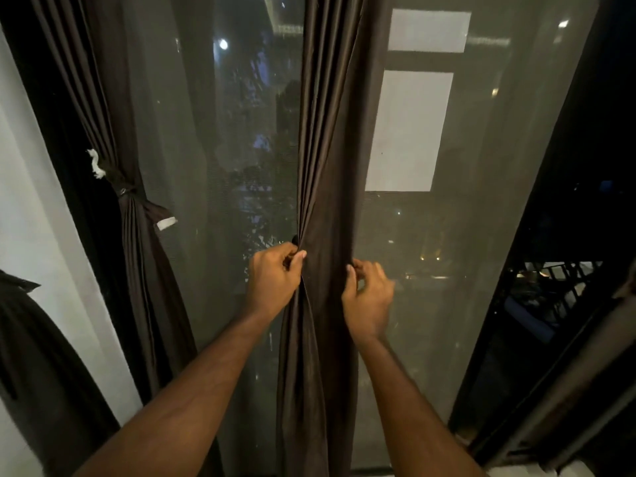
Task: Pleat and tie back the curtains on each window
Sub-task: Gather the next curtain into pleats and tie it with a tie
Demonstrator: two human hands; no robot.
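- Night-time window (241,149) in front of me, city lights and a lit building showing through a grey sheer curtain (481,166) that covers the glass. White wall (44,201) runs down the left side, dark window frame (568,270) on the right.
- The curtain I'm on, the dark brown middle curtain (327,132), hangs straight down the centre of the view, right between my two hands.
- My left hand (273,278) is on the curtain's left edge, fingers curled, thumb and fingers pinching a bunch of gathered folds. The pleats fan upward from that pinch, so the cloth narrows exactly there.
- My right hand (368,297) is at the curtain's right edge, a touch lower than the left. Fingers are curled and the fingertips sit on the hem, looks like a pinch on the edge, but it's a bit blurred so I can't swear how firm the hold is.
- Both forearms come up from the bottom of the view, bare, angling inward toward the cloth, backs of the hands facing me.
- Off to the left there's a tied curtain (134,201), already gathered and cinched at mid-height with a band (124,191). White label tabs (166,223) stick out near the knot, too small to read.
- No readable writing or brands anywhere I can see.
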